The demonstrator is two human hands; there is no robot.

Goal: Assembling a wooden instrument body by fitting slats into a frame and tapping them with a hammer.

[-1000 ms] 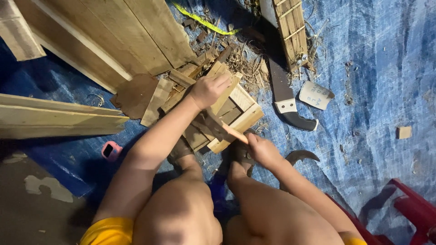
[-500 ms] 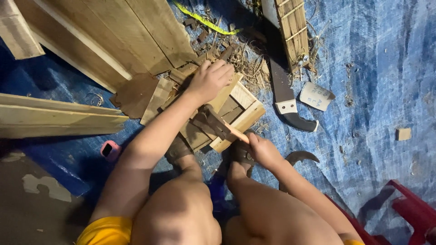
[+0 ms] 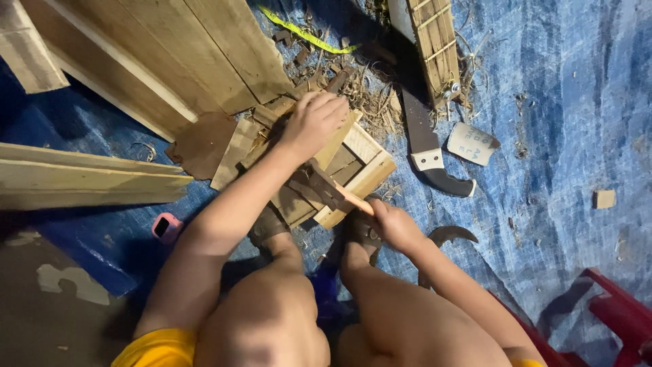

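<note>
Our left hand (image 3: 314,124) presses flat on the small wooden crate (image 3: 343,170) while our right hand (image 3: 394,224) grips the hammer (image 3: 333,190) — a glancing swing could strike those fingers.

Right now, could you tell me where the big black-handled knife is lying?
The knife lies on the blue tarp, right of the wooden frame, beside a small white card.

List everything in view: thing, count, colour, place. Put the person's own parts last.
wooden frame: one, pale wood, centre on the tarp
hammer: one, dark head, light handle, over the frame
planks: several, pale and brown, left and top left
saw: one, dark blade, black handle, right of the frame
tarp: one, blue, under everything
pink gadget: one, lower left
wood block: one, tan, far right
left hand: pressing on the frame
right hand: gripping the hammer handle
</note>
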